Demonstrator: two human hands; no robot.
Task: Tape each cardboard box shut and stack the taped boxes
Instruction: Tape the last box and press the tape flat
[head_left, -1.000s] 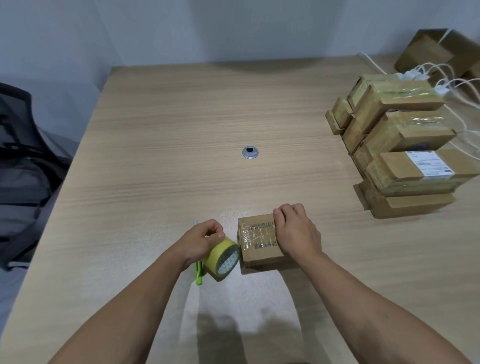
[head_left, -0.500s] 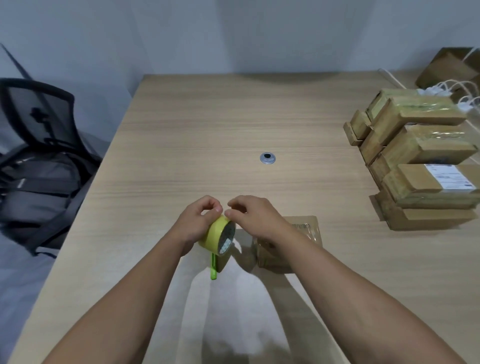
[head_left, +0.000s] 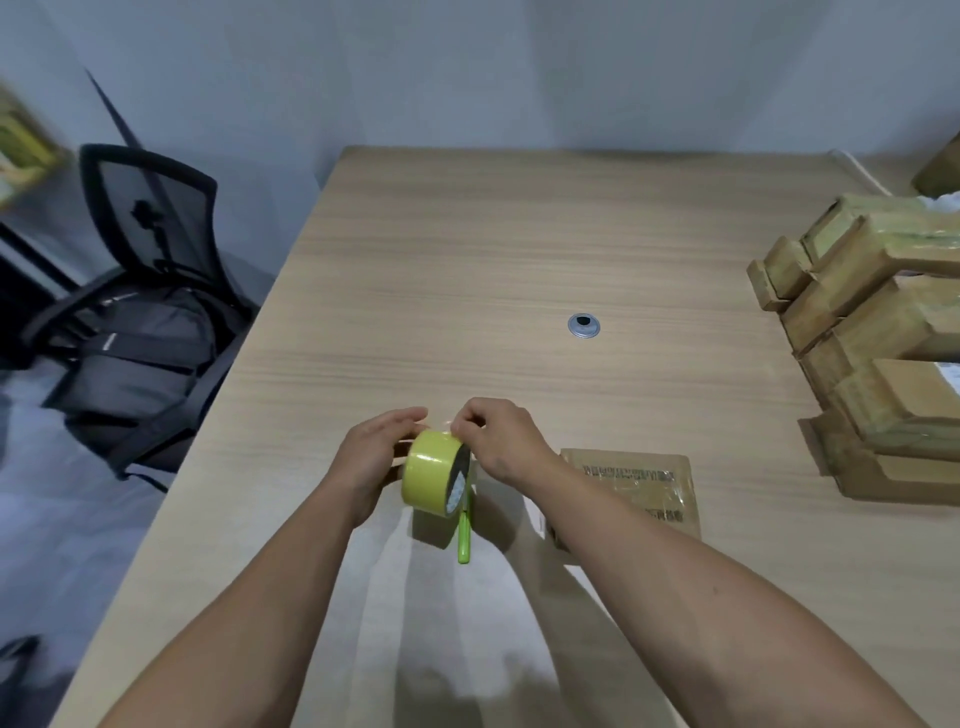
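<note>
Yellow tape roll (head_left: 431, 475) is gripped by left hand (head_left: 371, 454) (right hand (head_left: 501, 441) pinches its top edge).

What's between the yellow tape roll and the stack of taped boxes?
In the head view, one small cardboard box lies flat on the table, right of the yellow tape roll.

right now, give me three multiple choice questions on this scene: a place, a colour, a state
1. Where is the small box from the tape roll? A left B right C on top
2. What colour is the tape roll? A red B yellow-green C blue
3. What is the right hand doing? A pressing the box B hanging idle C pinching at the roll
Answers: 1 B, the box sits right of the roll; 2 B, its band is yellow-green; 3 C, it pinches the roll's top while the left hand holds it.
</note>
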